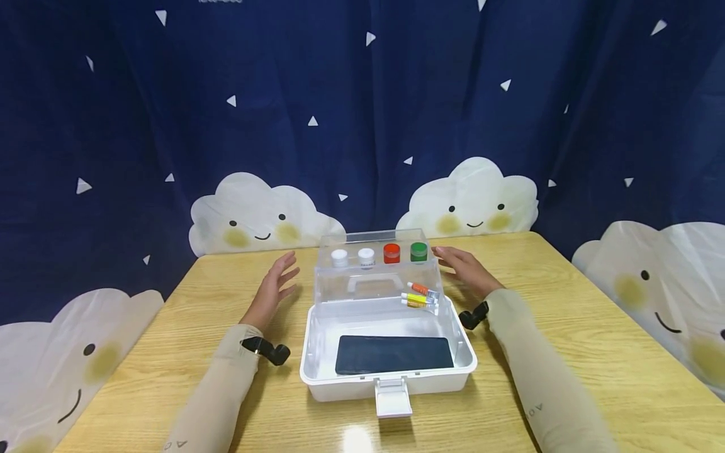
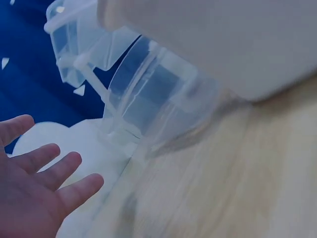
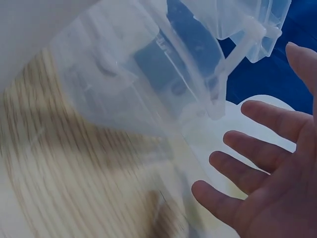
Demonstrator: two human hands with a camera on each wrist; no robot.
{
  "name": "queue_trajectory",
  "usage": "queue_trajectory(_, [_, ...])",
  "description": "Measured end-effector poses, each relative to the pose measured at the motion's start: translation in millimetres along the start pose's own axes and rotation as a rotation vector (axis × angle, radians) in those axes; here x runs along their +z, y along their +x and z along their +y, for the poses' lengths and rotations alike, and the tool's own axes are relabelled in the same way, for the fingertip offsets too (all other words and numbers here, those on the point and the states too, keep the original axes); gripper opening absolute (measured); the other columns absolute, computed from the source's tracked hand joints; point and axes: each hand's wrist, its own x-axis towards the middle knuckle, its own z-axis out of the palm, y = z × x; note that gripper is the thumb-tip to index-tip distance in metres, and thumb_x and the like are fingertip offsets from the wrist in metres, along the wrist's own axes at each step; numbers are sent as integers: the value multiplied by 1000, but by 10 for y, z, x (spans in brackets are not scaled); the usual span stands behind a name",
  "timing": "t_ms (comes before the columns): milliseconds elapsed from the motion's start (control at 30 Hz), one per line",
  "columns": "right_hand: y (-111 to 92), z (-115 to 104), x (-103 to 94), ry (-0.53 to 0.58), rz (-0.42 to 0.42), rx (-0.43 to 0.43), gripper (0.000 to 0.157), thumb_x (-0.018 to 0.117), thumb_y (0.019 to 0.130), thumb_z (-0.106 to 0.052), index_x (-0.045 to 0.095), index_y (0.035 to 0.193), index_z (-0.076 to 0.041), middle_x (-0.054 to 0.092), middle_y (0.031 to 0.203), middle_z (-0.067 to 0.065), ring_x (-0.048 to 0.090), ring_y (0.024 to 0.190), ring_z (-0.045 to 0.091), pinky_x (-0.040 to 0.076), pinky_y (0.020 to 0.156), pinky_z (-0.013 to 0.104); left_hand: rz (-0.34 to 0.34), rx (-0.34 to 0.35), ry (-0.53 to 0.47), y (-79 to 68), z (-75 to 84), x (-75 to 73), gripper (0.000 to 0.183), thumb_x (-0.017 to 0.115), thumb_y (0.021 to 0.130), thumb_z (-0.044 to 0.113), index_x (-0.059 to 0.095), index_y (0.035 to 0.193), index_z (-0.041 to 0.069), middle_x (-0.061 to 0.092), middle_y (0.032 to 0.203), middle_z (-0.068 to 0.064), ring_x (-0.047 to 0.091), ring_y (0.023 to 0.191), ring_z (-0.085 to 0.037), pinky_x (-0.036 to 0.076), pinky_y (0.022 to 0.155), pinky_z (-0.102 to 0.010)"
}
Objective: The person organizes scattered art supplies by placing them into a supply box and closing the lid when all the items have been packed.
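Observation:
A white plastic storage box (image 1: 340, 391) stands in the middle of the table, its clear lid (image 1: 334, 290) folded back. My left hand (image 1: 275, 286) is held beside the box's left side, fingers spread and apart from it. On the other side, my right hand (image 1: 466, 270) is beside the clear tray (image 1: 370, 238), its fingers extended. Both wrist views show empty palms with straight fingers. Inside the box lies a flat dark rectangular slab (image 1: 393, 354). Small paint tubes, one orange (image 1: 420, 289) and one yellow (image 1: 416, 298), lie toward the right rear.
In the raised tray stand white-capped jars (image 1: 366, 257), a red jar (image 1: 391, 253) and a green jar (image 1: 418, 251). The front latch (image 1: 393, 399) hangs down over the wooden table (image 1: 272, 402). A dark blue curtain (image 1: 272, 82) with cloud faces hangs behind.

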Motion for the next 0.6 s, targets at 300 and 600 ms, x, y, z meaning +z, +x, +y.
queue_trajectory(300, [34,-7,102,142,-8,59,65,40,87,-56,35,138,-16,33,142,5,30,129,29,31,100,48,64,-88,-407,166,-149,93,59,21,94,47,19,144,15,20,146,-11,21,132,-35,21,103,-54])
queue_trajectory(600, [92,39,110,378,-78,105,72,32,89,-59,25,142,-12,25,145,15,25,131,33,29,100,48,66,-129,-447,232,-258,187,68,26,89,57,19,144,17,19,146,-11,24,131,-33,29,99,-52])
